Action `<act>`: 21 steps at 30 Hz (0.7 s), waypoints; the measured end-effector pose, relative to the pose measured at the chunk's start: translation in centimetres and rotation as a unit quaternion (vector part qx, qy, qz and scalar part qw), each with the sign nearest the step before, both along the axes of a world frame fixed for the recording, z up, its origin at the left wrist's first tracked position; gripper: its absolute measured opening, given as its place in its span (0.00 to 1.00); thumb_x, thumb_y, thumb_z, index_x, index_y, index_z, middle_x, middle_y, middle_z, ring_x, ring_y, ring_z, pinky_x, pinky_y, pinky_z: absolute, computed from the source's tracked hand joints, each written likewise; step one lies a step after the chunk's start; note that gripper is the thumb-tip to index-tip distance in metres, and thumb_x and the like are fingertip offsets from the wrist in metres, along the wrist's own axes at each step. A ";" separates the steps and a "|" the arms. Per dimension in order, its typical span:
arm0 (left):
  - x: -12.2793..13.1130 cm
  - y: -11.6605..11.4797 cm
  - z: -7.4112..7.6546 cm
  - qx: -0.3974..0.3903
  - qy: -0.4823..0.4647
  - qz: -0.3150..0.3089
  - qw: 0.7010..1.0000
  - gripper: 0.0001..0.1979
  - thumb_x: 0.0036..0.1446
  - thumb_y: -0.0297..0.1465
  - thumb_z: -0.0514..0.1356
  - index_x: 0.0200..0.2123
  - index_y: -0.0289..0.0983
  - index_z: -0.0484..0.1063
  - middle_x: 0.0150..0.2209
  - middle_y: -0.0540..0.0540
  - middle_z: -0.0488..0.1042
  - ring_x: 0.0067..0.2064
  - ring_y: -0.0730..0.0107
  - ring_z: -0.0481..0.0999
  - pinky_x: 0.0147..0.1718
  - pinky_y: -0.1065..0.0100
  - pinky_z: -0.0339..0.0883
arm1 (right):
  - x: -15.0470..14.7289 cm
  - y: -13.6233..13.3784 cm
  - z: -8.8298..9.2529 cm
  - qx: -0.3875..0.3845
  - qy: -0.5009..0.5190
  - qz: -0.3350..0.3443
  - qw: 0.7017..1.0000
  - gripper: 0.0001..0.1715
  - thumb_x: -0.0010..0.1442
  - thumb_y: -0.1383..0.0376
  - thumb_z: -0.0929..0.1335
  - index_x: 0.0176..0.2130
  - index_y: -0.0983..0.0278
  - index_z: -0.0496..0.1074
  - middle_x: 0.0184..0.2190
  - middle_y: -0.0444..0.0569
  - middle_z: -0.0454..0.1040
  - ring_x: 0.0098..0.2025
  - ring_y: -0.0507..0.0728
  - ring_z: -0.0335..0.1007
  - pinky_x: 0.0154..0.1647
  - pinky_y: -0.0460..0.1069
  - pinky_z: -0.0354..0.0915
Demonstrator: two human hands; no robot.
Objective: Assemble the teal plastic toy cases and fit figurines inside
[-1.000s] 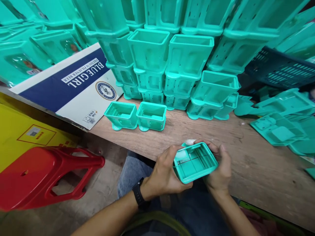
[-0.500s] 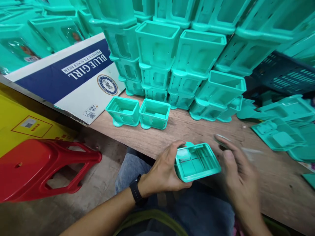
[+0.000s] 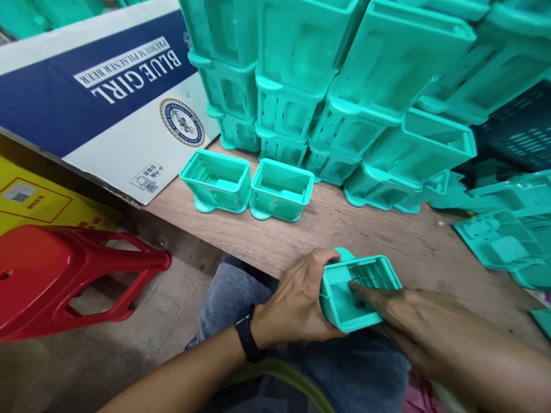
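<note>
My left hand [image 3: 307, 295], with a black watch on its wrist, is wrapped round the left end of a turquoise plastic box [image 3: 344, 321]. The box is tilted, its open side towards me, over the table's front edge above my lap. My right hand [image 3: 400, 312] reaches over the right wall, its fingers drawn close together and their tips inside the box. Anything between those tips is too small or hidden to make out. Two similar boxes, a left one [image 3: 215, 186] and a right one [image 3: 282, 192], stand upright side by side beyond my hands.
Tall stacks of turquoise boxes [image 3: 293, 109] line the back of the wooden table [image 3: 340, 226]. A printed carton [image 3: 124, 97] leans at the left; a red stool [image 3: 38, 281] stands below it. Flat turquoise parts [image 3: 499, 241] lie at the right, near a dark basket [image 3: 520, 132].
My right hand has moved left from beside the box, and its fingertips are now inside. My left hand keeps its hold. The view has shifted closer to the table.
</note>
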State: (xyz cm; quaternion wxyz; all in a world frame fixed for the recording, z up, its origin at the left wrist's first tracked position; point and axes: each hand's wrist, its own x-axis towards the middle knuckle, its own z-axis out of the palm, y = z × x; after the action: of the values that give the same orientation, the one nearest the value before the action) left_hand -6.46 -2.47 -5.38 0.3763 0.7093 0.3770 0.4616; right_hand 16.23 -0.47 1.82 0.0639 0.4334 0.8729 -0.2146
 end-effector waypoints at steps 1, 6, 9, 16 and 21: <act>0.0 0.0 0.0 0.004 -0.002 -0.001 1.000 0.47 0.49 0.38 0.75 0.66 0.44 0.52 0.60 0.41 0.71 0.58 0.52 0.77 0.59 0.56 0.74 | 0.2 0.1 -0.2 0.001 0.001 0.003 1.000 0.18 0.61 0.67 0.66 0.50 0.58 0.77 0.24 0.46 0.78 0.21 0.55 0.70 0.23 0.49 0.54; -0.1 0.0 0.1 -0.013 -0.003 -0.004 1.000 0.44 0.54 0.39 0.73 0.66 0.43 0.52 0.59 0.40 0.72 0.59 0.51 0.77 0.59 0.55 0.74 | 0.0 -0.6 -0.4 -0.026 -0.020 -0.007 0.999 0.18 0.61 0.66 0.66 0.50 0.57 0.77 0.23 0.46 0.76 0.23 0.56 0.70 0.26 0.49 0.56; -0.1 0.0 -0.1 -0.007 0.004 -0.005 1.000 0.43 0.56 0.39 0.71 0.67 0.43 0.51 0.59 0.38 0.72 0.59 0.50 0.77 0.58 0.54 0.75 | -1.4 -1.8 -0.1 -0.015 -0.027 -0.043 0.999 0.20 0.61 0.68 0.65 0.50 0.57 0.77 0.24 0.47 0.76 0.24 0.58 0.71 0.27 0.50 0.58; 0.0 0.2 -0.5 0.001 -0.011 -0.005 1.000 0.40 0.56 0.40 0.70 0.65 0.41 0.54 0.57 0.40 0.74 0.55 0.52 0.80 0.55 0.56 0.76 | -4.7 0.4 3.1 -0.160 -0.040 0.029 0.986 0.20 0.55 0.77 0.64 0.41 0.59 0.76 0.27 0.45 0.77 0.23 0.54 0.68 0.24 0.48 0.55; 0.1 0.3 -0.4 -0.007 -0.016 0.008 1.000 0.37 0.52 0.37 0.71 0.62 0.41 0.59 0.54 0.42 0.76 0.52 0.53 0.81 0.53 0.57 0.78 | -5.9 1.1 3.9 -0.170 -0.120 0.026 0.978 0.21 0.54 0.80 0.64 0.43 0.63 0.76 0.31 0.50 0.80 0.27 0.58 0.75 0.24 0.48 0.58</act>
State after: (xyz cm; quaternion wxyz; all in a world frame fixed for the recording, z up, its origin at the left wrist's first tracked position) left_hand -6.37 -2.19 -5.73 0.3834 0.6964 0.3796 0.4734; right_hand 10.31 0.58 5.76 0.2461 0.4161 0.8206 -0.3048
